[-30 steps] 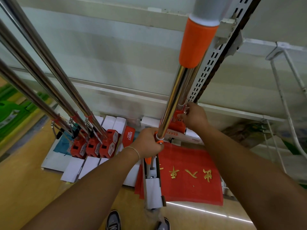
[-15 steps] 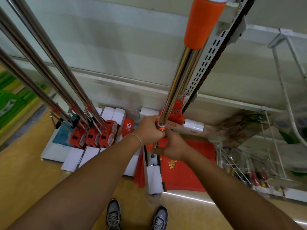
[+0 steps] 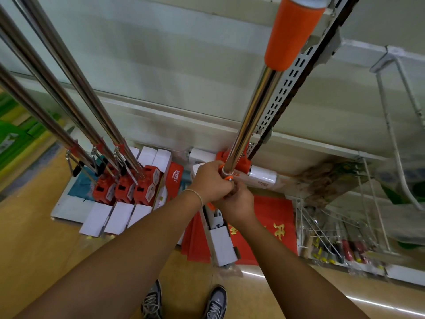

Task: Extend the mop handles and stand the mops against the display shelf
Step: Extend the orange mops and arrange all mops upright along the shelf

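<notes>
I hold one mop upright in front of me. Its shiny steel handle rises to an orange grip at the top of the view. My left hand grips the handle at its orange locking collar. Just below, my right hand grips the same joint from the right. The white mop head stands on the floor under my hands. Three other mops lean against the white display shelf at the left, their orange and white heads side by side on the floor.
A perforated shelf upright runs right behind the held handle. A red mat with gold characters lies on the floor. Another wrapped mop head lies at the shelf foot. A wire rack of tools stands at the right. My shoes are below.
My right hand came down from the orange part behind the handle and now grips the handle joint just under my left hand. The camera tilted down a little.
</notes>
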A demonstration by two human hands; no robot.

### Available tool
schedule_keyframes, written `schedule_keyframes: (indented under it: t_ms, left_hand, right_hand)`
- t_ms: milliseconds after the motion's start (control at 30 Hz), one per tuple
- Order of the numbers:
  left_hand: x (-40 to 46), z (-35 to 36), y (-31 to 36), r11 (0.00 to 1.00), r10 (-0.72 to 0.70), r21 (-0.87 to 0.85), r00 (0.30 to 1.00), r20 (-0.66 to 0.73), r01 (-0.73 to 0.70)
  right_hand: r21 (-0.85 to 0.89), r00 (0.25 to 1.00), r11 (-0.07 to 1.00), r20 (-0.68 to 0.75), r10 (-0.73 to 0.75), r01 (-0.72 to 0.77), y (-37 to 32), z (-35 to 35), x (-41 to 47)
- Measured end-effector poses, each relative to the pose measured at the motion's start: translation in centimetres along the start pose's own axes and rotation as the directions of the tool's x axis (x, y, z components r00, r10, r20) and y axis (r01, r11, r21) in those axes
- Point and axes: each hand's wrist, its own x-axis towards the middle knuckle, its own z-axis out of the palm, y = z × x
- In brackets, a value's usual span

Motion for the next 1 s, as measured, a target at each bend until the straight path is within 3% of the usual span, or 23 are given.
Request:
schedule_keyframes:
  t_ms: [133,267,533,767,1000]
  left_hand:
    - [0.2,-0.4,0.6,0.994,0.087,0.058,0.995,0.038,-0.089]
    - [-0.1,-2.2,2.4,0.981,0.193,-0.010,0.976,0.097,-0.193]
    - [0.2,-3.7,5.0,0.977,0.212,-0.070,0.948,0.237,-0.201]
    - [1.3,-3.0,5.4,0.964,0.252,0.061,0.962,0.103,-0.259]
    - [2.7,-1.8,5.4,0.918,0.357,0.207,0.932,-0.063,-0.338]
  right_hand:
    - [0.033,1.000,0.999,0.004,-0.001,0.001,0.2,-0.6,0.3]
    - [0.107,1.000,0.994,0.012,0.000,-0.001,-0.1,-1.3,-0.2]
    - [0.090,0.993,0.992,0.063,-0.099,0.093,0.0,-2.5,0.3]
    - [0.108,0.982,0.989,0.147,-0.119,0.104,-0.3,-3.7,2.6]
    - [0.004,0.979,0.989,0.140,-0.150,0.151,0.7,-4.4,5.0]
